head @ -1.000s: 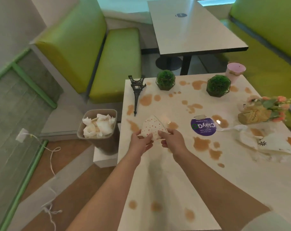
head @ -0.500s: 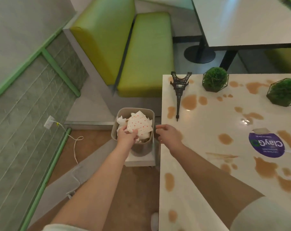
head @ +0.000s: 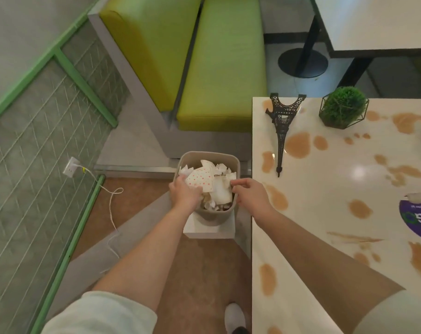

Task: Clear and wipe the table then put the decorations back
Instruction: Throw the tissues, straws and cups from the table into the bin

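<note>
**Hands at the bin beside the stained table**

Left hand point(head: 185, 194) sits over the near-left rim of the bin point(head: 208, 214), fingers curled down onto a dotted napkin point(head: 201, 180) that lies on top of the paper waste; whether the fingers pinch it or only press on it cannot be told. Right hand point(head: 250, 195) hovers at the bin's right rim, fingers loosely bent with thumb and forefinger close together, nothing visible between them. Both forearms are bare; pale short sleeves point(head: 101, 314) show at the bottom corners.

Bin: beige, rounded, filled to the top with crumpled white paper. It stands on a low white block point(head: 209, 229) on the brown floor, just beside the left edge of the table point(head: 325, 273).

Table: glossy cream top, many brown spill marks point(head: 298, 144) spread across it. A dark model tower point(head: 283, 126) lies on its side near the far-left corner, base toward the far edge, tip pointing toward the person. A round green plant in a wire frame point(head: 343, 108) stands upright to its right, well apart from the hands. A purple round sticker point(head: 417, 220) is cut off by the right edge of view.

Beyond: green bench seat point(head: 221, 63) behind the bin, a second table point(head: 378, 22) at the upper right, a wall socket with white cable point(head: 71, 167) at left. A white shoe point(head: 233, 317) shows on the floor near the bottom
</note>
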